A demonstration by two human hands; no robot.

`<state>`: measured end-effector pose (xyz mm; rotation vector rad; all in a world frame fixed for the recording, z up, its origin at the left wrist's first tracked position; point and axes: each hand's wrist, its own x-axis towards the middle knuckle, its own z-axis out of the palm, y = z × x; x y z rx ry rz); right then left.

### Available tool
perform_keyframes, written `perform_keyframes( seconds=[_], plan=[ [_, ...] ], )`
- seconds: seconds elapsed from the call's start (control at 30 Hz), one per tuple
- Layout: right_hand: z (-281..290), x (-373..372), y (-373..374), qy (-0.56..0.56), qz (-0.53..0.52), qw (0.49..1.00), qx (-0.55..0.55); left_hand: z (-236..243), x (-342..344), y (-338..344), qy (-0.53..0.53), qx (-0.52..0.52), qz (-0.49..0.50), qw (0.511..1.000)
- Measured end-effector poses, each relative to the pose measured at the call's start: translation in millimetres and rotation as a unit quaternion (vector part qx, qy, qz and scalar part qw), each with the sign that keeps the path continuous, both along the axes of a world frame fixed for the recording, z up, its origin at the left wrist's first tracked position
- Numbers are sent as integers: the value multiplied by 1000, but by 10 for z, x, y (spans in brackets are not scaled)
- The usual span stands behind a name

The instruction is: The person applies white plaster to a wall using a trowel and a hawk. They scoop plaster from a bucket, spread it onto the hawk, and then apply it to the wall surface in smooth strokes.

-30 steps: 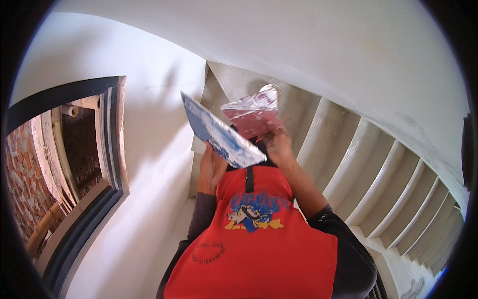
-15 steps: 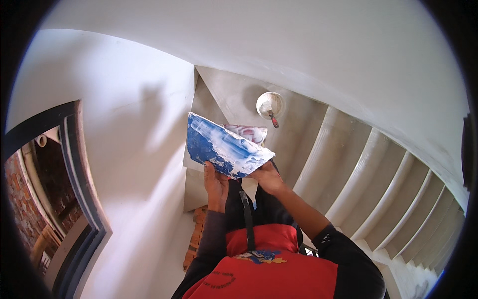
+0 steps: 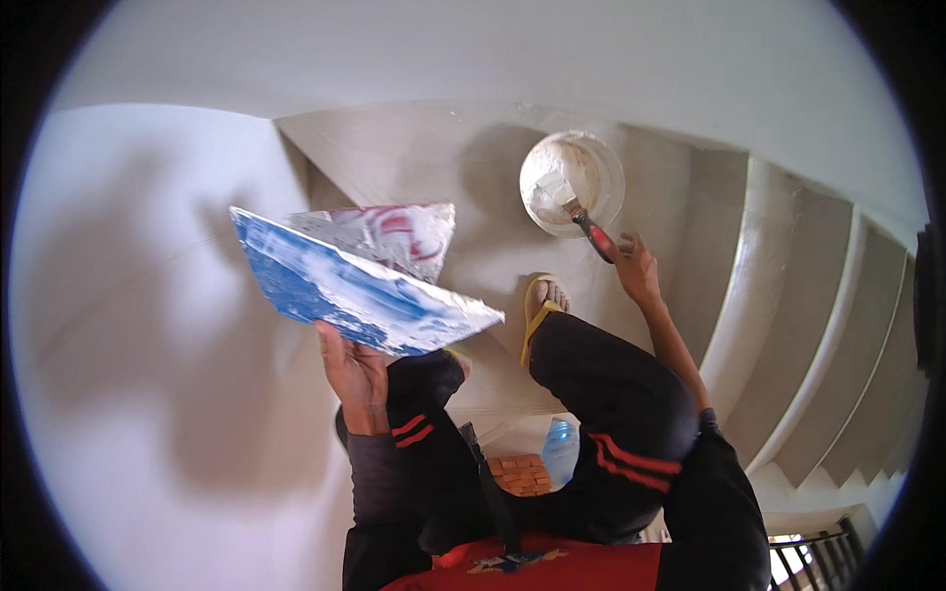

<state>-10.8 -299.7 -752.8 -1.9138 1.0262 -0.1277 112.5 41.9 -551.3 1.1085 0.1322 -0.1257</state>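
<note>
My left hand (image 3: 355, 379) grips the lower edge of a blue sheet (image 3: 305, 281) smeared with white paste, held tilted over my knee. A second sheet, whitish with red marks (image 3: 409, 236), stands up behind it; where the two meet is hidden. My right hand (image 3: 639, 271) reaches out at the right, fingers apart, by the end of the handle of a putty knife (image 3: 589, 231). The knife leans on the rim of a round white bucket (image 3: 613, 177), its coated blade over the pale paste (image 3: 576, 163) inside.
Stair steps (image 3: 788, 286) run down on the right, with a dark railing (image 3: 823, 557) at the lower right. A white wall (image 3: 148, 325) rises on the left. My sandalled foot (image 3: 542, 300) stands below the bucket. Bricks (image 3: 519, 475) show between my legs.
My right hand has left the blue sheet and moved right to the putty knife handle. The sheet, now in my left hand alone, is farther left in view. The view has shifted, with the bucket larger.
</note>
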Motion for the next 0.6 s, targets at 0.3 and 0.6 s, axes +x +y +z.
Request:
perform_keyframes(
  seconds=[0.3,0.6],
  plan=[
    [1755,-113,-20,-48,30,998,-6,280,-46,-236,11,-78,-65,995],
    [2090,10,165,-306,104,945,-57,369,-211,-586,-22,-243,-194,950]
  ],
)
